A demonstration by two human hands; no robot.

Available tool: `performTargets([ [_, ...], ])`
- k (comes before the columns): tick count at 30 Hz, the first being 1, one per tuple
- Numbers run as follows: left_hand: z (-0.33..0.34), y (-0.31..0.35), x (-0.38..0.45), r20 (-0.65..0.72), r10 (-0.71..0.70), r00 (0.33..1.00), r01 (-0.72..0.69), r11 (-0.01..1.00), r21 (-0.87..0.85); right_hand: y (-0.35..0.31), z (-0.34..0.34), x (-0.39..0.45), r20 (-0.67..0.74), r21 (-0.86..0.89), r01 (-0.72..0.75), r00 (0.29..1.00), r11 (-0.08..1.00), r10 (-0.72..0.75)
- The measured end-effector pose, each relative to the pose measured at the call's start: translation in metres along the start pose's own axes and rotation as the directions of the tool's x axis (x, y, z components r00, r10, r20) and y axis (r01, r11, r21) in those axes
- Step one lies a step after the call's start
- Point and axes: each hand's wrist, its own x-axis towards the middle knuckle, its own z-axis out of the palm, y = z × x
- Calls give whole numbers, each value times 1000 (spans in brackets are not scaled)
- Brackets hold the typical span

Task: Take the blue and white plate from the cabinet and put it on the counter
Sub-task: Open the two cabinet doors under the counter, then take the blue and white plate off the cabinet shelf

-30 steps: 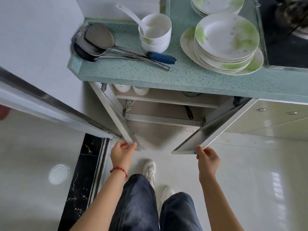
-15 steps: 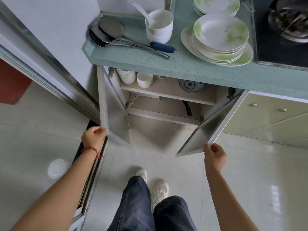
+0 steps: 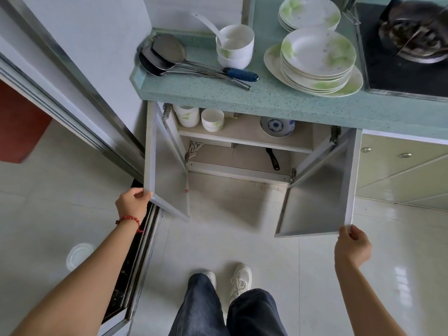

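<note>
The blue and white plate (image 3: 277, 127) lies on the upper shelf of the cabinet (image 3: 244, 141), right of centre, its far edge hidden under the green speckled counter (image 3: 266, 98). Both cabinet doors stand wide apart. My left hand (image 3: 132, 204) grips the bottom corner of the left door (image 3: 167, 170). My right hand (image 3: 352, 246) holds the bottom corner of the right door (image 3: 317, 192). Both hands are well in front of and below the plate.
On the counter lie metal ladles (image 3: 167, 54), stacked white bowls with a spoon (image 3: 235, 46), and two stacks of green-patterned plates (image 3: 317, 60). A stove with a pan (image 3: 412, 40) sits at right. White cups (image 3: 212, 120) stand on the shelf's left; a black pan handle (image 3: 272, 158) shows below.
Both doors have swung further outward with my hands on them. The view has pulled back, and the blue and white plate on the shelf has come into sight.
</note>
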Motion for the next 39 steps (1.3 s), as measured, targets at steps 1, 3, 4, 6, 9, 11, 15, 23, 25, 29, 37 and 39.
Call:
performTargets([
  [1, -2, -1, 0, -9, 13, 1000, -13, 1000, 20, 1, -3, -1, 6, -5, -12, 1000, 1000, 12],
  [3, -6, -1, 0, -26, 47, 999, -45, 995, 92, 1, -9, -6, 2, 4, -27, 1000, 1000, 27],
  [4, -8, 0, -2, -32, 79, 996, -74, 988, 139, 0, -11, -11, -8, 23, -32, 999, 999, 33],
  [6, -13, 1, -8, -20, 191, 981, -180, 954, 240, -4, -11, -26, 4, 48, -36, 999, 998, 36],
  [9, -12, 9, -22, 104, 427, 898, -437, 846, 305, -9, -4, -56, 107, 5, 14, 994, 1000, -15],
  [11, -6, 22, -37, 219, 529, 820, -572, 767, 290, -11, 3, -78, 216, -50, 177, 963, 983, -162],
  [15, 8, 46, -61, 387, 621, 681, -730, 616, 296, -22, 13, -104, 400, -152, 485, 827, 861, -395],
  [23, 46, 76, -75, 492, 627, 604, -797, 465, 385, -35, 24, -77, 571, -256, 696, 669, 671, -476],
  [25, 62, 83, -74, 510, 601, 616, -788, 466, 403, -37, 30, -59, 599, -264, 725, 640, 636, -481],
  [29, 101, 99, -74, 547, 543, 637, -770, 470, 430, -39, 46, -17, 623, -251, 752, 608, 610, -492],
  [37, 191, 115, -58, 560, 513, 650, -758, 490, 431, -34, 103, 58, 654, -238, 774, 574, 586, -493],
  [39, 214, 114, -48, 567, 506, 649, -757, 500, 420, -30, 122, 73, 644, -233, 779, 572, 582, -508],
])
